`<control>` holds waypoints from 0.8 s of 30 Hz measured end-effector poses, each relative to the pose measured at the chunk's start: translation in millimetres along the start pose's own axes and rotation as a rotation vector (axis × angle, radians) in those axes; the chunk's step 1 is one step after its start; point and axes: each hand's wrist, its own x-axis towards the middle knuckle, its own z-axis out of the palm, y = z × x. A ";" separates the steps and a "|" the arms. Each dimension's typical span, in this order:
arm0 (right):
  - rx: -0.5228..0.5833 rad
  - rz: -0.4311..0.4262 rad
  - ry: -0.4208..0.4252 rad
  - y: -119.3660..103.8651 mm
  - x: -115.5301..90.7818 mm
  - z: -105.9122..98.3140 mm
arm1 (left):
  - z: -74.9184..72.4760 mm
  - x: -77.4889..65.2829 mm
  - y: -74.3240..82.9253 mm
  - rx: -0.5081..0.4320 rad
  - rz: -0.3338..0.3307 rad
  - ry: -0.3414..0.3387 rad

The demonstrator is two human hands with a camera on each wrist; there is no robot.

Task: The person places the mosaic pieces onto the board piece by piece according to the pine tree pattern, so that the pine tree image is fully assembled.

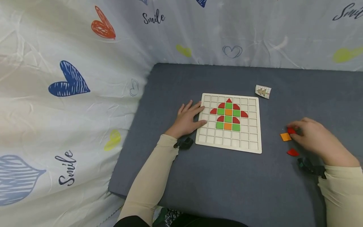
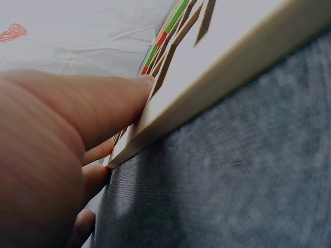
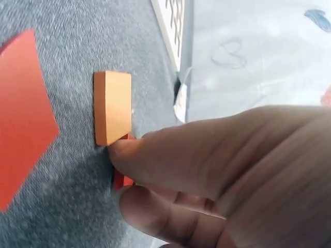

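Note:
A pale wooden grid board (image 1: 249,138) lies on the grey table, with red, green and orange pieces set in a tree-like pattern (image 1: 228,112). My left hand (image 1: 185,121) rests at its left edge, fingers spread; the thumb lies over the rim in the left wrist view. Off to the right of the board, my right hand (image 1: 314,138) pinches a small red piece (image 3: 120,178) between thumb and fingertip, largely covered by them. An orange square (image 1: 285,136) lies right beside those fingertips. Nearer the table's front is a red quarter-circle piece (image 1: 292,152).
A small printed card (image 1: 263,91) lies beyond the board's far right corner. White cloth with hearts and lettering (image 1: 232,37) hangs behind and left of the grey table (image 1: 227,186). Each wrist carries a black camera mount (image 1: 184,143).

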 end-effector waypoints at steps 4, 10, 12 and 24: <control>0.006 0.010 -0.022 -0.9 1.6 0.2 | 0.2 0.9 -0.1 0.003 0.003 -0.006; -0.003 -0.018 -0.029 -3.1 6.9 -0.1 | 0.7 1.4 -1.1 0.010 -0.002 -0.006; -0.003 -0.017 -0.051 -4.7 9.0 -0.5 | 0.9 1.7 -1.3 0.013 -0.003 -0.007; 0.015 0.017 -0.071 -13.7 20.0 -1.1 | 0.0 0.8 -1.7 0.002 -0.003 -0.004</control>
